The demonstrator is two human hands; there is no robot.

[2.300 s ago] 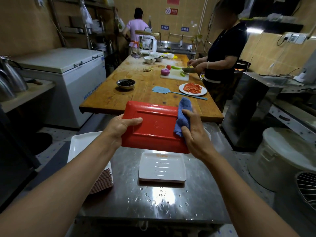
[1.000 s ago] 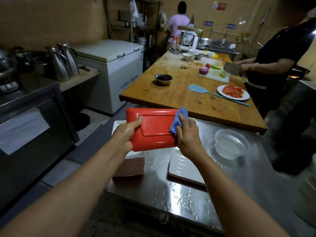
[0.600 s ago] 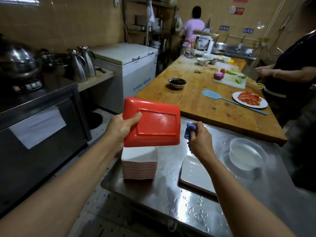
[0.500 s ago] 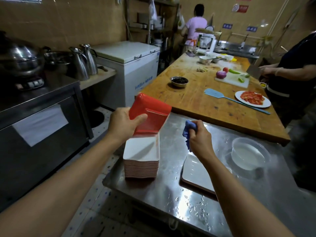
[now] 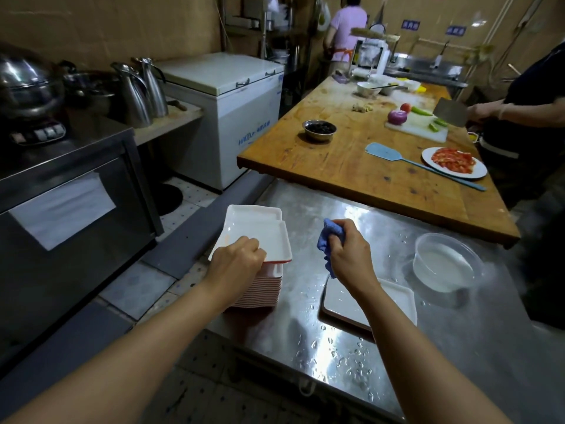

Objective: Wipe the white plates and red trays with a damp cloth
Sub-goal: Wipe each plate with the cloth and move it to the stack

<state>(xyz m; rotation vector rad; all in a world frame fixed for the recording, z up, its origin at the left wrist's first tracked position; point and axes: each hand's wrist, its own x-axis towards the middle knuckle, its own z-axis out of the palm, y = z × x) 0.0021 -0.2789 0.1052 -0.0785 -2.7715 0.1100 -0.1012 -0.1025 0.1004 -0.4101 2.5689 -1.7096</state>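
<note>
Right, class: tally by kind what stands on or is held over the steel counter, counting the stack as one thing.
Tray stack, its top tray gripped by the left hand: 1
Single white plate: 1
Clear bowl: 1
Blue cloth, held in the right hand: 1
Total: 4

The near table (image 5: 305, 316) is steel, smooth and shiny, with water drops on it. The top tray (image 5: 260, 237) on the stack looks like glossy plastic — white inside, red at the edge. The blue cloth (image 5: 328, 240) is soft and matt, a little fuzzy. The round bowl (image 5: 446, 264) at the right is clear plastic. The far table (image 5: 351, 166) is wood — worn, matt, with dark marks. The jugs (image 5: 143, 90) at the left are polished metal.
</note>
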